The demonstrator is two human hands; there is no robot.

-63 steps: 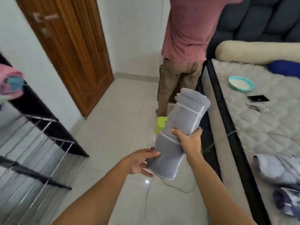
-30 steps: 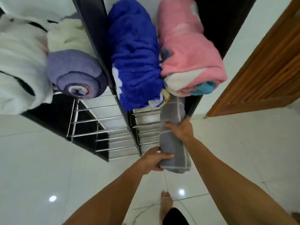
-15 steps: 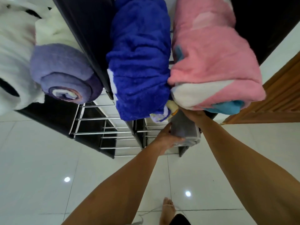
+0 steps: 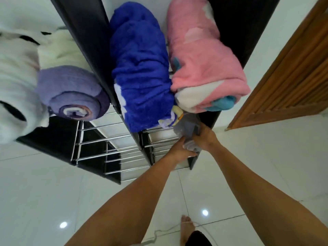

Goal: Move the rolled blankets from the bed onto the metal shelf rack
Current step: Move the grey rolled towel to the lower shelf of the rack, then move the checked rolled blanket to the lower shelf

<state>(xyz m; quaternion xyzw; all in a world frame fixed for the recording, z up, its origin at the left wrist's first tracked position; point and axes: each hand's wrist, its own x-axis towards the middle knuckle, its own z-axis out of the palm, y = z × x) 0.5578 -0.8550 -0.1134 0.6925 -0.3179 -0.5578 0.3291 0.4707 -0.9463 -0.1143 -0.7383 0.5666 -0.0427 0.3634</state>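
Observation:
The grey rolled blanket (image 4: 188,129) lies on a lower tier of the black metal shelf rack (image 4: 110,137), under the rolls above; only its near end shows. My left hand (image 4: 179,150) cups that end from below left. My right hand (image 4: 205,137) grips it from the right. On the top tier lie a blue rolled blanket (image 4: 140,68) and a pink rolled blanket (image 4: 204,61); left of the divider sit a purple roll (image 4: 72,93) and a white roll (image 4: 16,82).
A wooden door (image 4: 291,75) stands to the right of the rack. White tiled floor (image 4: 53,192) spreads below. My bare foot (image 4: 185,226) and a thin white cord (image 4: 165,229) are near the bottom edge.
I carried the grey roll from beside the bed to the rack. Both hands pushed it deeper under the blue and pink rolls, so less of it shows now.

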